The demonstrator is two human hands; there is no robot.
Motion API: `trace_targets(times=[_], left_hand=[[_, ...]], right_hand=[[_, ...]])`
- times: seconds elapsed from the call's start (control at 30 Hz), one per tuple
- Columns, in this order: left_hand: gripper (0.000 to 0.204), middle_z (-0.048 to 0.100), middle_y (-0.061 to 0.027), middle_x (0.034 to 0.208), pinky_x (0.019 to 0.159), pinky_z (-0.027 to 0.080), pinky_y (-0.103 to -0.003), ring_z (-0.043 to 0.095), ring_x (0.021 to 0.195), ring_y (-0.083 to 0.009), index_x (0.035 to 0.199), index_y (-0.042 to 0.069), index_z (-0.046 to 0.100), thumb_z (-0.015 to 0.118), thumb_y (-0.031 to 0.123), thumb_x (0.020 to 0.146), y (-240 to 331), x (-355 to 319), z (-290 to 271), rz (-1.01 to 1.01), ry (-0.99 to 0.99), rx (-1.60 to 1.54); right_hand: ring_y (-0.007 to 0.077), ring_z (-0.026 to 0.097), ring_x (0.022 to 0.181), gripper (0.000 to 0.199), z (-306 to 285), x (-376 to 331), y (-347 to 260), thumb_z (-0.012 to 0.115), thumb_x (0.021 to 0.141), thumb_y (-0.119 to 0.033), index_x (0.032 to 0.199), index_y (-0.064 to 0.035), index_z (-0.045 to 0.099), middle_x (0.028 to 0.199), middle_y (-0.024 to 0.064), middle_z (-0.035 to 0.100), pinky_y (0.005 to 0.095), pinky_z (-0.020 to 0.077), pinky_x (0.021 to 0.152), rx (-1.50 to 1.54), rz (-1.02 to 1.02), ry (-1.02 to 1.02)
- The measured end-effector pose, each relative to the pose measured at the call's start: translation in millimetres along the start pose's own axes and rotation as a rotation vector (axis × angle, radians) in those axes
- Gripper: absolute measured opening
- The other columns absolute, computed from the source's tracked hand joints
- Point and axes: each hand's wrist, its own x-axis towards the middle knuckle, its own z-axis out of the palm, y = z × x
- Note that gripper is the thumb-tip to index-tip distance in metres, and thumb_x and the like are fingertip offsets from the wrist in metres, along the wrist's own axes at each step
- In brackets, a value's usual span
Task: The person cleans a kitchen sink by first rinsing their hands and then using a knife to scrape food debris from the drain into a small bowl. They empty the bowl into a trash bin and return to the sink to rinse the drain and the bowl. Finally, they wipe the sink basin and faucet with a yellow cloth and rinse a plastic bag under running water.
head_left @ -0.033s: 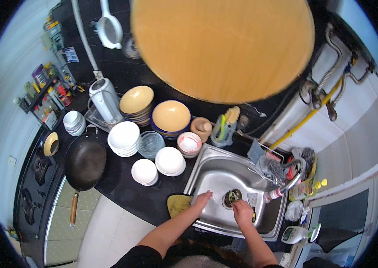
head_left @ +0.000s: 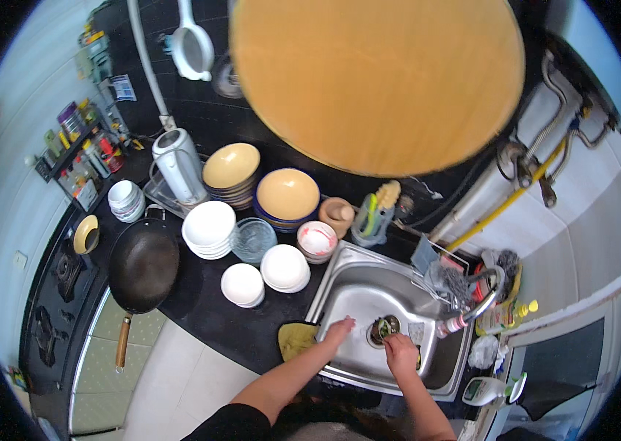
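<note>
Both my hands are inside a stainless steel sink [head_left: 358, 290]. My right hand [head_left: 401, 354] is at the round drain [head_left: 392, 322], its fingers drawn together at the drain's near right edge. Dark and green scraps [head_left: 381, 328] lie in the drain; whatever sits between those fingertips is too small to make out. To the left, my left hand [head_left: 339, 331] hovers over or rests on the sink's left side, fingers stretched out and holding nothing. A yellow-green cloth [head_left: 296, 342] hangs over the counter edge beside my left wrist.
Left of the sink stand white bowls [head_left: 285, 266], a glass bowl [head_left: 254, 239], yellow bowls [head_left: 288, 194] and a black wok [head_left: 143, 266]. The faucet [head_left: 475, 305] reaches over the sink's right side. A spray bottle [head_left: 484, 391] lies at the right; a large round board [head_left: 384, 81] stands behind.
The whole view has shifted slightly, so things sit a little farther right and lower. Both hands keep nearly the same places in the sink.
</note>
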Motion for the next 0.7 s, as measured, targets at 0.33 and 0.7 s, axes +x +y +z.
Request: trace_targets(times=[0.33, 0.7], left_hand=[[0.031, 0.059, -0.0076, 0.100, 0.078, 0.044, -0.035, 0.056, 0.090, -0.0205, 0.099, 0.005, 0.056, 0.045, 0.032, 0.089, 54, -62, -8, -0.149, -0.339, -0.852], [0.032, 0.057, -0.0114, 0.108, 0.090, 0.041, -0.041, 0.053, 0.101, -0.0269, 0.106, 0.005, 0.053, 0.031, 0.021, 0.088, 74, -187, -164, 0.218, -0.028, -1.272]], right_hand=[[0.0249, 0.058, 0.068, 0.013, -47, 36, -123, 0.067, 0.064, -0.005, 0.075, -0.0084, 0.062, 0.078, 0.0064, 0.061, 0.0341, 0.0474, 0.061, -0.012, -0.170, -0.047], [0.0215, 0.056, 0.068, 0.013, 4, 81, -264, 0.066, 0.065, -0.008, 0.078, -0.0095, 0.062, 0.078, 0.0027, 0.059, 0.0311, 0.0466, 0.056, 0.276, -0.800, -0.250]])
